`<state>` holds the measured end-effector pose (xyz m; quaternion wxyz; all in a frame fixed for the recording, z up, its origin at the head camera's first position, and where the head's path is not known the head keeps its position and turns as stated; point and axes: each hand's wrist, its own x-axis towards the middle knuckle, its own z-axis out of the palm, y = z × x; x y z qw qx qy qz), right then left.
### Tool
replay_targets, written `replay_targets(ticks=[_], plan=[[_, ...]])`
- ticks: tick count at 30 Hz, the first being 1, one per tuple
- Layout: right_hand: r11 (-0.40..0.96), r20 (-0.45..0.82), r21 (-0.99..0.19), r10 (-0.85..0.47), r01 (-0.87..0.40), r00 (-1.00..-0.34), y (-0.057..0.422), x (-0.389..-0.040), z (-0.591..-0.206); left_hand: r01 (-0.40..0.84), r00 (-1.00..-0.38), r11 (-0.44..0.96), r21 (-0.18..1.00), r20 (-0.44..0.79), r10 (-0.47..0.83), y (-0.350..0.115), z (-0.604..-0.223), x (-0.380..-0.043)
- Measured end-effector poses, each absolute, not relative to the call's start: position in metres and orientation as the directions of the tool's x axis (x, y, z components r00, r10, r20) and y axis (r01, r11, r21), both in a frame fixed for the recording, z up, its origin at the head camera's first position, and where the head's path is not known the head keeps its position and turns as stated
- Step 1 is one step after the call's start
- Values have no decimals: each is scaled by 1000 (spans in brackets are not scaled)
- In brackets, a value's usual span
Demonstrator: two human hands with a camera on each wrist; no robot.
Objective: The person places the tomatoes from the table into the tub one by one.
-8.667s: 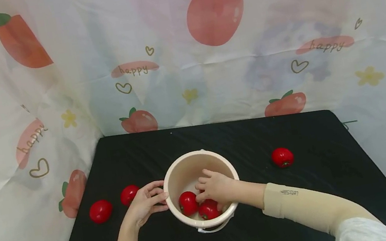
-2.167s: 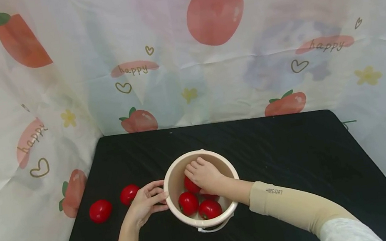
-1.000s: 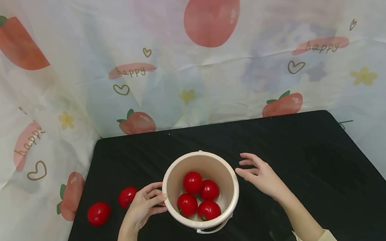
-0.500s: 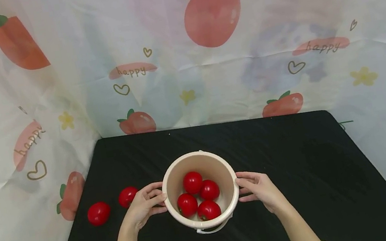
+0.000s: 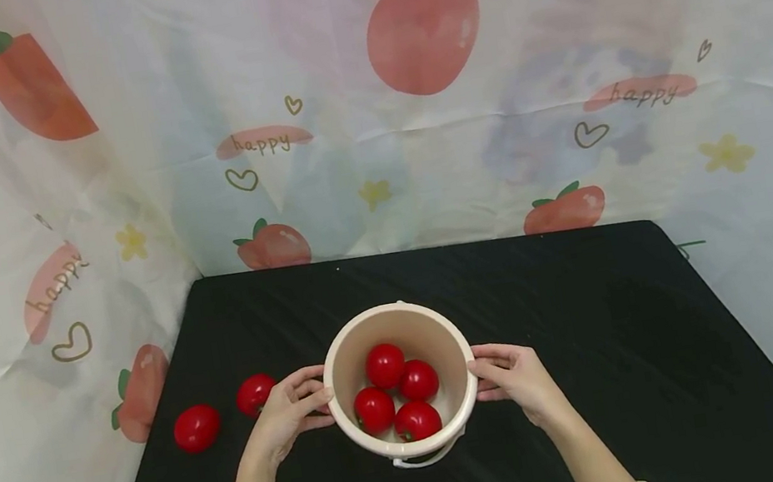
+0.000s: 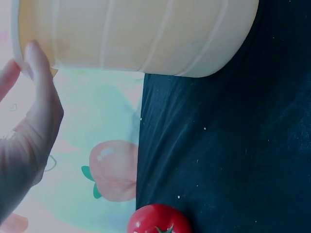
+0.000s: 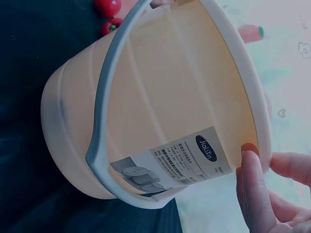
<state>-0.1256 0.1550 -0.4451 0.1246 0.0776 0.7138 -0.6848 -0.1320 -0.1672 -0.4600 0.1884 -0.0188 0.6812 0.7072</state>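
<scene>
A cream bucket point(image 5: 415, 327) stands on the black table with several red tomatoes point(image 5: 385, 365) inside. My left hand point(image 5: 285, 415) grips its left rim, thumb on the edge and fingers against the outer wall. On the opposite side my right hand point(image 5: 522, 379) holds the right rim the same way. In the right wrist view, the thumb and fingers pinch the rim near a printed label point(image 7: 172, 160), and the bucket's pale handle point(image 7: 102, 107) hangs down along the wall. Two more tomatoes, one farther left point(image 5: 197, 428) and one point(image 5: 256, 395) partly behind my left hand, lie outside the bucket.
The black-covered table point(image 5: 591, 284) reaches to a patterned cloth backdrop point(image 5: 345, 172) at the rear and left. In the left wrist view a tomato point(image 6: 159, 221) lies on the black cloth below the bucket.
Another tomato, once on the right of the table, now lies in the bucket. My right hand has come out of the bucket and taken hold of its right rim; the left hand stays on the rim.
</scene>
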Motion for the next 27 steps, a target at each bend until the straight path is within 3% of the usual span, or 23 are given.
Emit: replay_targets(ticks=[4,8,11,14,18,27], plan=[[45,-289,-957,-58,286,-956,155,-126,-446,-188,-970,142,972,-206,127,-165,-461,-128],[44,-291,-957,-57,288,-955,155,-126,-446,83,-997,397,914,72,42,-163,-461,-122],[43,-291,-956,-58,289,-955,156,-126,-446,272,-948,625,731,316,43,-164,-459,-117],[44,-290,-957,-59,288,-955,156,-126,-446,376,-853,778,503,515,79,-172,-460,-116],[42,-298,-954,-49,296,-953,156,-126,-447,348,-770,894,282,630,100,-194,-469,-116],[37,-292,-956,-57,290,-955,156,-126,-446,49,-878,970,238,474,-71,-253,-495,-105]])
